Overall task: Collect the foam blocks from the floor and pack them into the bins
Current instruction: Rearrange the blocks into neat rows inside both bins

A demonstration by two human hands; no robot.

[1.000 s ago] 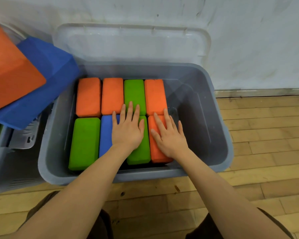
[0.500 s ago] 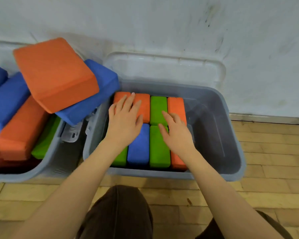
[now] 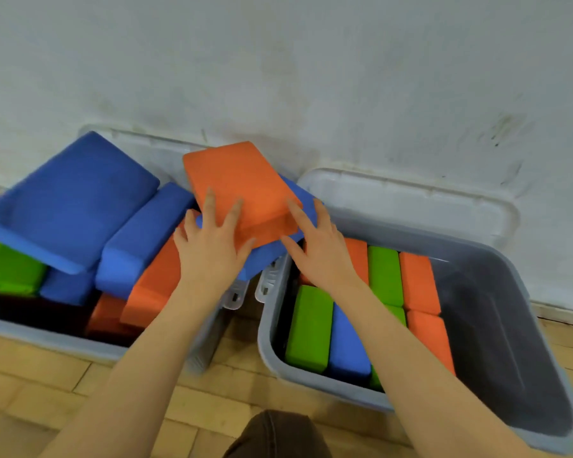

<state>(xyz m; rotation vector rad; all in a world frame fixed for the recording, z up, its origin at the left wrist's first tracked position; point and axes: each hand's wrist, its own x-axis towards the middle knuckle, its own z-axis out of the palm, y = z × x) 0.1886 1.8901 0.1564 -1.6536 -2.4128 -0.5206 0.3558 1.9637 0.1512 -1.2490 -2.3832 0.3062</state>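
Left hand (image 3: pixel 212 249): fingers spread and nearly straight, laid on the near left part of the orange rectangular foam block (image 3: pixel 242 190); it presses on the top face without curling round an edge.

Right hand (image 3: pixel 318 249): fingers apart, reaching at the block's near right corner; whether the fingertips touch it or the blue block below cannot be told. The hands flank the block, probably so that it can be lifted evenly.

Orange block: tilted, topmost on the heap, resting on a blue rectangular foam block (image 3: pixel 272 256) that juts over the rim toward the right bin.

Left grey plastic bin (image 3: pixel 47 335): overfilled. Blue, orange and green blocks lie slanted and crosswise, above the rim, with a large blue foam block (image 3: pixel 70 200) on top at the far left.

Right grey plastic bin (image 3: pixel 483 285): blocks stand on edge in two tidy rows against its left wall, which saves space; the right part is bare floor of the bin.

Clear plastic lids (image 3: pixel 411 200): propped against the white wall behind the bins, out of the way.

Wooden floor (image 3: pixel 212 401): carries both bins; no loose blocks show on it.

Step in hand: judged to be moving the top block from the crowded heap to the roomier bin.
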